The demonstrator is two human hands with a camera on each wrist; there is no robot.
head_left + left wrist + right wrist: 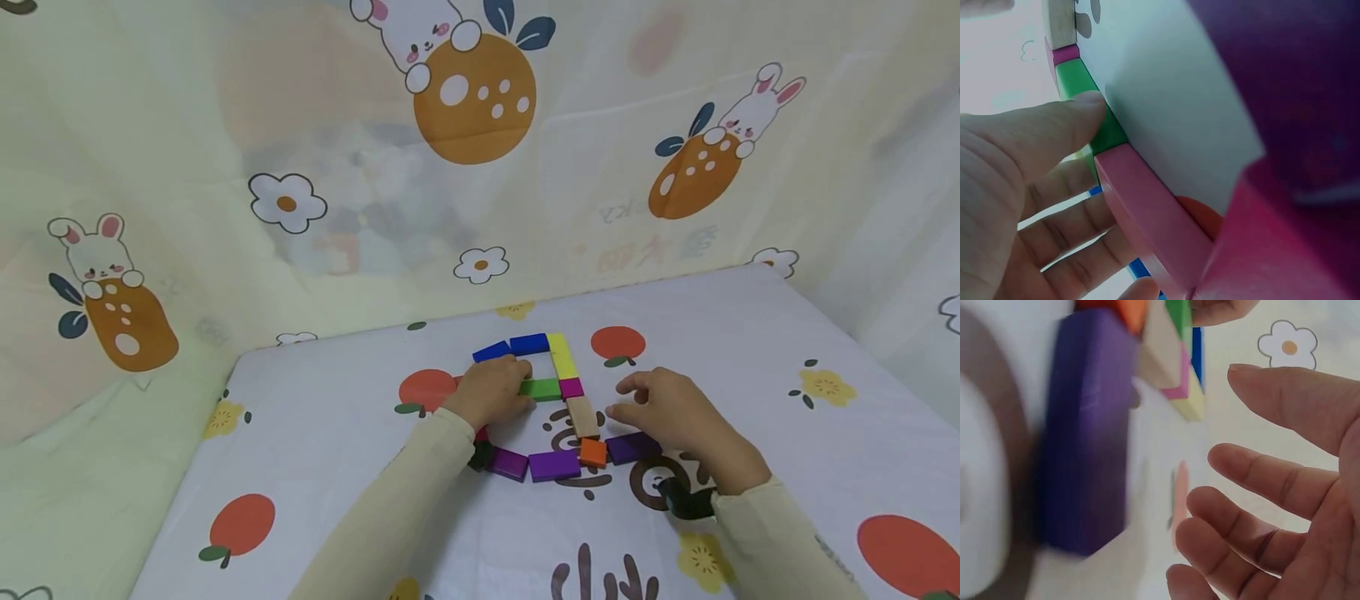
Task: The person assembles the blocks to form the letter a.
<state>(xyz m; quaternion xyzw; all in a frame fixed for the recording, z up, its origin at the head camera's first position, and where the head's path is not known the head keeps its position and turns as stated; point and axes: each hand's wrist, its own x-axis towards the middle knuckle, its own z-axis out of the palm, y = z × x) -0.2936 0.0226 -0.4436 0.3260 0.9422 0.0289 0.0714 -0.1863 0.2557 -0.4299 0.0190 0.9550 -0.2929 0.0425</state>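
Observation:
My left hand [489, 390] pinches a green block [543, 389], thumb on its near side and fingers on the far side. In the left wrist view a pink block [1150, 209] lies end to end with the green one. A magenta block [572, 387] meets the green block's right end, between a yellow block [562, 357] and a plain wood block [582, 417]. My right hand [678, 417] hovers over the table, fingers loosely bent and holding nothing. Close by it is a dark purple block [632, 448], beside an orange block [593, 453].
Two blue blocks [529, 343] run along the far side. Purple blocks [555, 466] and a black block [482, 455] form the near side. The blocks lie on a printed white cloth [330, 467]; a patterned curtain [360, 292] hangs behind.

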